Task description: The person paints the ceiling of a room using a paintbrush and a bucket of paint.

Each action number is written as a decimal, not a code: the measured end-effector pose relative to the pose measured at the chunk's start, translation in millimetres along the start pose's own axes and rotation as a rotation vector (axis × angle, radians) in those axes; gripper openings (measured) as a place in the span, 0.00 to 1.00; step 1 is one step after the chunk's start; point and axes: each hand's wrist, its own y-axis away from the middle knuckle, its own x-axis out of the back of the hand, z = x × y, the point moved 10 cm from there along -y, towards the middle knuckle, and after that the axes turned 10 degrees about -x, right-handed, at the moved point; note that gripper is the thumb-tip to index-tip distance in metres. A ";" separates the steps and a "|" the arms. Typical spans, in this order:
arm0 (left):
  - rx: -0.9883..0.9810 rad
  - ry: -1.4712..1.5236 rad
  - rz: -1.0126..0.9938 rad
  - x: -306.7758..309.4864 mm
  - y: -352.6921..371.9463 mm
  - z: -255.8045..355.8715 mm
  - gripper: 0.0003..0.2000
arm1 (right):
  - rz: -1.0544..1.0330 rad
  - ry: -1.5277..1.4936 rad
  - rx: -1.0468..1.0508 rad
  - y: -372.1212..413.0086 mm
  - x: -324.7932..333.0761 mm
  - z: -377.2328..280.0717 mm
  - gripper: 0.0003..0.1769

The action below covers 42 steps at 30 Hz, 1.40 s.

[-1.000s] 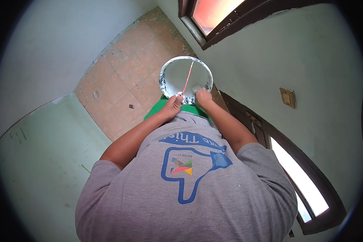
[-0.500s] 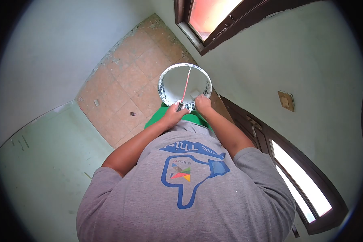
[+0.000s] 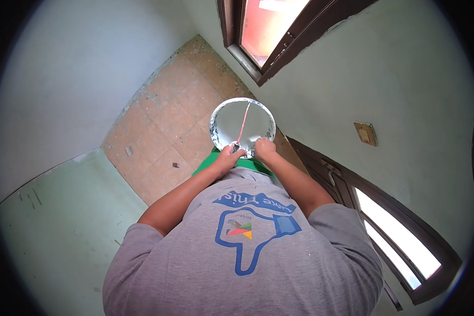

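Note:
A round white bucket with dark smears on its rim stands in front of my body, against the green cloth at my waist. My left hand is closed at the near rim around the dark handle of a tool with a thin reddish rod, which reaches across the bucket opening to the far rim. My right hand is closed at the near right rim; its fingers are curled at the inner edge, and what they hold is too small to make out.
Tan floor tiles with paint specks lie beyond the bucket. A dark-framed window is at the top, a switch plate on the right wall, and a dark door with a handle at right. A pale green surface is at left.
The bucket, both hands and the room sit slightly lower in the view. My right hand's fingers have drawn in; a pale flat piece seen beside them earlier is now hardly visible.

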 end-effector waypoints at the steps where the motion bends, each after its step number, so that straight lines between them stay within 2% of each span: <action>1: -0.016 0.046 0.009 0.4 -3.2 2.1 0.21 | 0.019 -0.004 0.000 3.3 8.9 1.0 0.13; 3: 0.006 0.039 -0.007 -0.8 -12.8 -1.7 0.19 | -0.083 -0.139 -0.176 7.5 12.4 27.4 0.15; 4: 0.045 0.042 -0.020 -2.8 -15.1 1.4 0.17 | -0.058 -0.146 -0.176 7.2 14.4 36.8 0.15; 5: 0.048 0.037 -0.016 -5.5 -16.7 7.6 0.11 | -0.030 -0.255 -0.200 8.3 16.9 49.0 0.17; 7: 0.049 0.109 -0.021 -8.6 -23.4 7.8 0.10 | 0.039 -0.382 -0.188 6.1 11.5 73.2 0.19; 8: 0.074 0.193 -0.019 -12.5 -26.4 6.8 0.11 | 0.066 -0.394 -0.193 12.3 18.7 83.2 0.19; 9: 0.100 0.210 -0.020 -17.3 -25.8 13.3 0.15 | -0.068 -0.577 -0.254 18.5 11.0 94.6 0.17; 10: 0.080 0.193 -0.037 -19.8 -29.2 16.5 0.15 | -0.205 -0.763 -0.308 27.4 1.4 103.6 0.16; 11: 0.118 0.248 -0.035 -19.0 -30.2 16.3 0.16 | -0.173 -0.779 -0.308 36.7 8.4 111.4 0.16; 13: 0.187 0.267 -0.049 -13.7 -44.7 -1.7 0.21 | -0.364 -1.141 -0.302 58.5 4.4 114.2 0.14; 14: 0.162 0.250 -0.064 -13.7 -52.8 0.6 0.21 | -0.332 -1.155 -0.291 67.0 12.7 121.8 0.14; 16: 0.285 0.308 0.053 -6.6 -58.6 -14.1 0.27 | -0.416 -1.524 -0.119 95.0 33.7 113.5 0.12; 18: 0.279 0.276 0.065 -3.3 -71.1 -25.1 0.29 | -0.379 -1.596 -0.077 122.5 55.4 120.7 0.12; 20: 0.279 0.236 0.061 -13.4 -70.8 -23.3 0.31 | -0.253 -1.656 0.047 146.5 83.1 124.8 0.12; 22: 0.362 0.239 0.189 -14.7 -58.9 -20.1 0.32 | -0.128 -1.677 0.059 174.0 101.9 130.5 0.12; 24: 0.389 0.299 0.111 -25.8 -57.6 -18.6 0.32 | 0.009 -1.679 0.073 197.0 128.9 137.7 0.12; 26: 0.429 0.305 0.050 -27.8 -61.2 -23.7 0.32 | 0.241 -1.610 0.071 222.6 146.4 147.4 0.13; 28: 0.364 0.284 0.093 -21.0 -77.6 -28.5 0.31 | 0.351 -1.640 0.114 247.0 161.9 153.1 0.14; 30: 0.403 0.235 0.041 -27.8 -68.4 -22.4 0.31 | 0.438 -1.905 0.128 270.0 169.7 162.7 0.13; 31: 0.374 0.224 0.021 -28.6 -68.2 -17.9 0.32 | 0.458 -1.904 0.131 283.8 177.1 159.2 0.13; 33: 0.372 0.223 -0.004 -34.6 -73.2 -11.0 0.32 | 0.814 -1.880 0.037 319.9 193.4 178.2 0.13; 34: 0.384 0.225 -0.016 -34.5 -71.6 -11.2 0.32 | 0.826 -1.880 0.030 322.2 192.9 177.7 0.13; 36: 0.400 0.203 0.023 -34.4 -75.1 -14.2 0.32 | 1.120 -1.828 0.050 345.0 196.2 190.4 0.13; 37: 0.379 0.165 0.012 -35.6 -77.7 -11.6 0.31 | 1.131 -1.831 0.037 348.0 194.7 191.7 0.13; 39: 0.395 0.136 -0.026 -40.9 -85.9 -12.6 0.31 | 1.325 -1.817 0.026 367.1 196.5 202.2 0.13; 40: 0.398 0.123 -0.037 -41.6 -91.4 -14.7 0.31 | 1.340 -1.819 0.013 369.0 196.1 206.1 0.13; 42: 0.395 0.080 -0.098 -44.1 -94.4 -17.0 0.30 | 1.506 -1.783 -0.096 387.7 186.8 215.8 0.13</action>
